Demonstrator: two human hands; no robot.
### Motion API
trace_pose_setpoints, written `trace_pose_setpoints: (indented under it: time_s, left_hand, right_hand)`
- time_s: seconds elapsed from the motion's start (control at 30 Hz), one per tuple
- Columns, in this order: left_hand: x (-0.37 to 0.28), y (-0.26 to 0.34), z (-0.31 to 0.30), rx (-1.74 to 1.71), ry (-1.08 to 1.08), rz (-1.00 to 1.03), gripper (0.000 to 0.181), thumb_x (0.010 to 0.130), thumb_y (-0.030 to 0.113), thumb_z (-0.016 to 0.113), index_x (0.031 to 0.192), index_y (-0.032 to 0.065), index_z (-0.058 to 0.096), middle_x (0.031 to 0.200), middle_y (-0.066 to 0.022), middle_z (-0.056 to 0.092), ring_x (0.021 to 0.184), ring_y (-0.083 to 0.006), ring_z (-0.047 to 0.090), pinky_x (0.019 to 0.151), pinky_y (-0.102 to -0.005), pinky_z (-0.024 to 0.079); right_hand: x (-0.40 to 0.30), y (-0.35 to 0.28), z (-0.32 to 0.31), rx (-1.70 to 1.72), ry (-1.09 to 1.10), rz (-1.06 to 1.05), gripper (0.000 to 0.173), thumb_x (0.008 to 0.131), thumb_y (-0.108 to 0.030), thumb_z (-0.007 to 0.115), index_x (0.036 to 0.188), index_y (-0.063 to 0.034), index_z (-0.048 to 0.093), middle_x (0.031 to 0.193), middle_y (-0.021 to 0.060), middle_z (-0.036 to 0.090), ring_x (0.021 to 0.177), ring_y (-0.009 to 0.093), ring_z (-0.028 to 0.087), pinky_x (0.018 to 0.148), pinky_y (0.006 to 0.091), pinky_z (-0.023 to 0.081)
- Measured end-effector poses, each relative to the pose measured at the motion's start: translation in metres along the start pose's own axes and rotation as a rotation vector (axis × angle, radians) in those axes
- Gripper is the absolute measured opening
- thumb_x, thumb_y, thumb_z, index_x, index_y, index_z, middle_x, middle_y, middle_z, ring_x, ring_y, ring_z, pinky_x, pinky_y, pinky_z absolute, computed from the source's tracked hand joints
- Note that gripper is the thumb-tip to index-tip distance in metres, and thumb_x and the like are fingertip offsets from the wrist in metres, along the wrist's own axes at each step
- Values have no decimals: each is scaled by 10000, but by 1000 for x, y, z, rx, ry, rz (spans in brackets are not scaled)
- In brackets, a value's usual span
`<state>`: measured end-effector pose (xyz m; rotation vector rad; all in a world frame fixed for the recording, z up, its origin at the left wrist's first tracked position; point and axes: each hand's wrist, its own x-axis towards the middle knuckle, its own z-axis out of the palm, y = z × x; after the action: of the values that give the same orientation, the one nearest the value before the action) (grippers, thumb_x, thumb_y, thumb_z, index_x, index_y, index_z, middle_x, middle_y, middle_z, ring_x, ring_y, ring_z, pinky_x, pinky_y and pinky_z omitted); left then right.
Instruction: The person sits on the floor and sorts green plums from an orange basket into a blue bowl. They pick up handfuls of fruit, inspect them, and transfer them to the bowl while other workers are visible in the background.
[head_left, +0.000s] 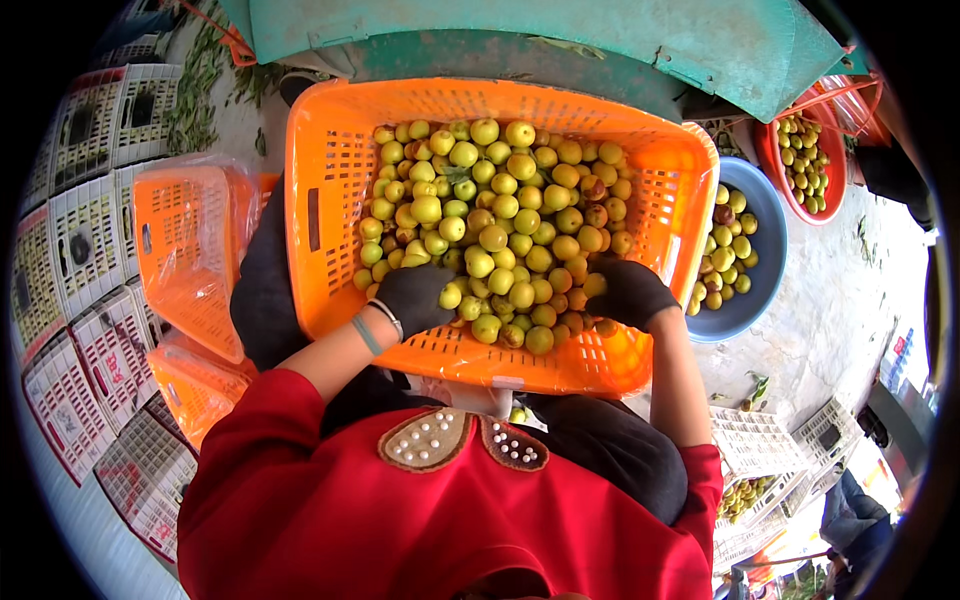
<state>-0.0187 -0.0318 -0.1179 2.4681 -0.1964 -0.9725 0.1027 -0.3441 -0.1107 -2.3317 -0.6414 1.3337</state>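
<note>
An orange plastic crate (322, 285) with slotted walls and a clear plastic liner sits before me over my knees. It holds a heap of round yellow-green fruit (506, 247), some with reddish-brown patches. My left hand (416, 300), in a black glove, reaches into the heap at the near left, its fingers partly hidden beside a yellow fruit (450, 295). At the near right of the heap is my right hand (631, 294), gloved too. One fruit (595, 285) touches its fingers. Whether either hand grips a fruit is hidden.
A blue basin (766, 277) and a red basin (838, 180), both with fruit, stand on the right. Beyond the crate is a green metal structure (525, 22). Lined orange crates (180, 285) and rows of white crates (82, 232) fill the left. More white crates (757, 442) stand lower right.
</note>
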Motion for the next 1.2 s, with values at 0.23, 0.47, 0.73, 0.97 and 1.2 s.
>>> trace_pose_setpoints:
  time_s: [0.23,0.47,0.73,0.97,1.2]
  left_hand:
    - [-29,12,-6,16,129,149,255,719,98,571,973,95,596,926,-108,593,917,-318,559,745,-400,480]
    - [0,54,32,-121,-291,145,529,752,133,556,1272,118,458,1150,-155,507,977,-344,554,826,-411,480]
    - [9,61,53,-133,-74,206,607,753,340,619,1306,169,438,944,-152,620,859,-335,618,743,-432,494]
    - [0,-14,-12,-380,-85,57,445,822,243,593,1253,140,550,1032,-129,658,877,-269,653,779,-357,508]
    - [70,-29,-18,-212,294,-90,328,833,291,623,1091,102,549,1038,-129,548,882,-312,581,765,-403,483]
  right_hand:
    - [-16,-17,7,182,-177,-202,483,677,-268,769,1072,-61,585,921,170,655,892,349,624,771,402,501]
    - [-10,-3,27,180,-161,-167,475,697,-304,789,1055,-59,594,940,137,652,886,286,626,783,359,496]
    - [-7,-17,0,87,-262,-135,619,694,-482,743,1117,-56,590,1004,172,645,968,350,601,842,393,478]
    - [-11,-28,-44,8,-242,-21,534,700,-439,747,1053,-61,612,948,166,654,927,321,622,802,380,486]
    - [-1,-32,-29,-85,-233,-30,566,704,-481,716,1063,-61,593,972,179,643,937,344,612,806,395,481]
